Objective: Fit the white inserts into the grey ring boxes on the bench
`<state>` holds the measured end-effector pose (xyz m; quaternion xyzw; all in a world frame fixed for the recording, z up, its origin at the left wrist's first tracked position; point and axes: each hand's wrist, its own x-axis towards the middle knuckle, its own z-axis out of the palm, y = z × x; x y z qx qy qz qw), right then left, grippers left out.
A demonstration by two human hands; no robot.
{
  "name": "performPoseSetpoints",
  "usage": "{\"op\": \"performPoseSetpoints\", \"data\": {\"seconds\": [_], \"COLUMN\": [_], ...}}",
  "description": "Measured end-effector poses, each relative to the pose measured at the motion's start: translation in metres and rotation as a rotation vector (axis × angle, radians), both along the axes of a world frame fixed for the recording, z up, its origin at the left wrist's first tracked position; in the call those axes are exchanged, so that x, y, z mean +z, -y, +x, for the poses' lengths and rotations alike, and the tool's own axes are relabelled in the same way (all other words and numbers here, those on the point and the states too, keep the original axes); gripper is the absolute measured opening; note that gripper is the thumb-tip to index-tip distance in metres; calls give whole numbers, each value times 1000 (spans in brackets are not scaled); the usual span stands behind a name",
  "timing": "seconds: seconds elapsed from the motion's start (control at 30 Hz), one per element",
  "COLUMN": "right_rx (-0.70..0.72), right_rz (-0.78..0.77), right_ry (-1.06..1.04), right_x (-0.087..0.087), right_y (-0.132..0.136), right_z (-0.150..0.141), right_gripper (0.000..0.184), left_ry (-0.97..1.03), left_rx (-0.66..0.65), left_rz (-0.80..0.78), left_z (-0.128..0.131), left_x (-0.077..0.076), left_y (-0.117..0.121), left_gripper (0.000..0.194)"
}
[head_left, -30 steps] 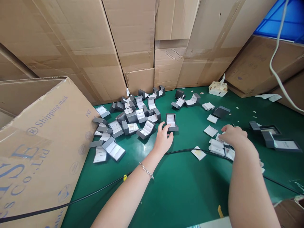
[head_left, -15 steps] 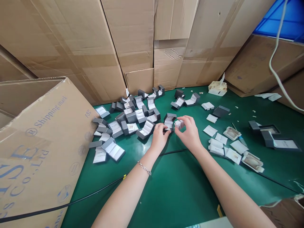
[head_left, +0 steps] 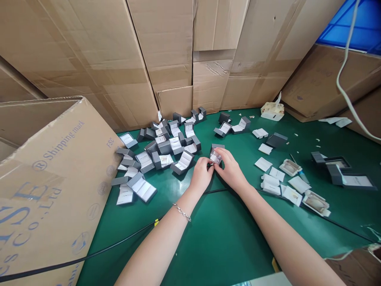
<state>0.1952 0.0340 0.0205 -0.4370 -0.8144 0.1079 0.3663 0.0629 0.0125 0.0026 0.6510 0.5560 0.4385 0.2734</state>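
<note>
A small dark grey hinged gift box (head_left: 218, 146) stands with its lid up between my two hands on the green table. My left hand (head_left: 202, 173) is closed, its fingertips gripping the front left of that box. In the fingers of my right hand (head_left: 231, 170) is a white insert (head_left: 215, 158), held at the mouth of the box. Whether it sits fully inside is hidden by the fingers. Just to the left lies an open grey box with white lining (head_left: 183, 162), one of several like it in a loose cluster.
White inserts and folded cards (head_left: 270, 184) lie scattered on the right, near larger open grey boxes (head_left: 354, 179). A black cable (head_left: 125, 238) crosses the table (head_left: 220, 246). A big carton (head_left: 59, 167) stands at the left; cartons (head_left: 172, 47) wall the back, with a tissue pack (head_left: 272, 111) before them.
My right hand has moved left with the white insert, from beside the box to its opening. My left hand has stayed at the box.
</note>
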Motion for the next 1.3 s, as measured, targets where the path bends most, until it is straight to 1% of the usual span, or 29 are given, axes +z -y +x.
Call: {"op": "performPoseSetpoints", "data": {"seconds": [0.13,0.3,0.43,0.63,0.73,0.83,0.97,1.07,1.2,1.3], "right_rx": [-93,-140,-166,-137,-153,-156,-105,-83,-75,-76], "right_rz": [-2,-49,-34,14,38,32,-8,-27,1,32], "right_ry": [-43,0,16,-6,-37,-63,-57,-42,-27,-8], "right_x": [0,1,2,0,-1,-3,-5,-6,-6,-6], "right_y": [-1,-2,0,-3,-5,-5,-3,-2,-2,-4], "right_z": [2,3,2,4,6,5,1,-2,-3,-1], "right_gripper": [42,35,37,42,44,46,47,47,46,46], "left_ry": [6,-47,-201,-492,-568,-518,-385,-306,-276,-293], "left_rx": [18,23,-18,-81,-77,-55,-34,-29,-16,-47], "left_rz": [-9,22,89,110,108,80,2,-28,-80,-111], "left_z": [1,3,5,4,3,2,1,1,1,1], "left_x": [-1,1,2,8,12,13,12,13,14,15], "left_y": [1,5,10,13,12,10,9,9,9,10], "left_gripper": [17,30,40,40,42,46,53,53,53,55]}}
